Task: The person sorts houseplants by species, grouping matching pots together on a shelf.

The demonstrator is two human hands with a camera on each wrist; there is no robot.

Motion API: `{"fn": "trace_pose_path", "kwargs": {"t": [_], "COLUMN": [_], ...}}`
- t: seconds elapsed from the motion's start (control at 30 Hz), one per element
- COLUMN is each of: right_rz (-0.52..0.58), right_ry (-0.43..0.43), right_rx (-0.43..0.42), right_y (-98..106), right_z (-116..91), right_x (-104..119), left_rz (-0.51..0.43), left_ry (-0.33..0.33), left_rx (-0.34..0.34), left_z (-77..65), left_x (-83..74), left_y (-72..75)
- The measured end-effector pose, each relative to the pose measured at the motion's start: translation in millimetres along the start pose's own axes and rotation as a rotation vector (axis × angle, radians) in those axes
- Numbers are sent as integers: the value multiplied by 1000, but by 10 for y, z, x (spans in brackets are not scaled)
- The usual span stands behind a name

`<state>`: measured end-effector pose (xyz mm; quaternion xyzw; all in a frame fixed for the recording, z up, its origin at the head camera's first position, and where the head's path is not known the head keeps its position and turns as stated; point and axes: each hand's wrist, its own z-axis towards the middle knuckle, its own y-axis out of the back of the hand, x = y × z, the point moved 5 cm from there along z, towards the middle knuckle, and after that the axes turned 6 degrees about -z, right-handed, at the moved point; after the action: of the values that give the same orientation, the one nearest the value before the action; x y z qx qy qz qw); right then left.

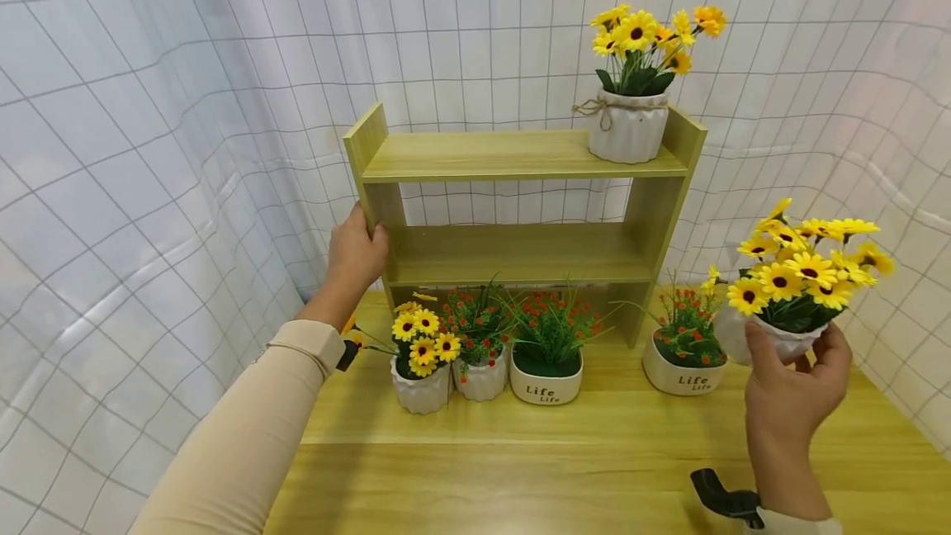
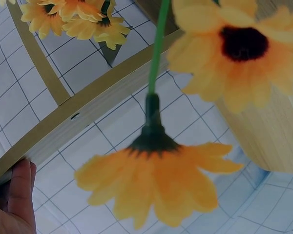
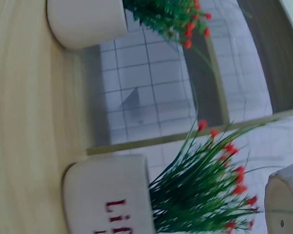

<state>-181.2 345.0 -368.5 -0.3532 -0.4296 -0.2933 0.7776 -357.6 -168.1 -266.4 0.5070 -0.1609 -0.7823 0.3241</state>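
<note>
My left hand (image 1: pixel 358 250) grips the left side panel of a wooden shelf (image 1: pixel 475 157), with the thumb toward the inner face. In the left wrist view, fingers (image 2: pixel 22 192) touch that panel's edge. To the right of the shelf, my right hand (image 1: pixel 798 386) holds a white pot of yellow artificial sunflowers (image 1: pixel 806 275) above the table. Another white pot (image 1: pixel 731 333) shows partly behind it. On the top shelf, at the right end, stands a white pot (image 1: pixel 630 130) of yellow flowers with a twine bow.
Along the shelf's foot stand a yellow-flower pot (image 1: pixel 422 390), a red-flower pot (image 1: pixel 481 378) and an oval "Life" planter (image 1: pixel 546 382). A second "Life" planter (image 1: pixel 682 370) sits near the shelf's right side. Grid-patterned curtain (image 1: pixel 475 48) surrounds the wooden table (image 1: pixel 505 477).
</note>
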Motion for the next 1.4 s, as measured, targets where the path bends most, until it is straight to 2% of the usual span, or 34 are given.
{"fn": "trace_pose_path", "kwargs": {"t": [0.17, 0.3, 0.53, 0.67, 0.87, 1.17, 1.4], "right_rz": [27, 88, 95, 86, 24, 74, 127], "right_ry": [47, 34, 25, 23, 70, 168, 169], "right_rx": [65, 117, 220, 254, 281, 340, 393], "right_y": [-194, -341, -583, -739, -1009, -1401, -1652], "right_z": [-36, -48, -81, -116, -184, -319, -471], "right_x": [202, 318, 490, 613, 843, 1261, 1513], "left_rz": [1, 3, 5, 8, 9, 1, -10], "left_ry": [2, -2, -8, -25, -25, -2, 1], "left_rx": [2, 7, 5, -1, 2, 14, 17], "left_z": [3, 2, 4, 16, 18, -7, -9], "left_x": [5, 5, 17, 8, 6, 23, 10], "left_y": [11, 10, 15, 25, 36, 24, 13]}}
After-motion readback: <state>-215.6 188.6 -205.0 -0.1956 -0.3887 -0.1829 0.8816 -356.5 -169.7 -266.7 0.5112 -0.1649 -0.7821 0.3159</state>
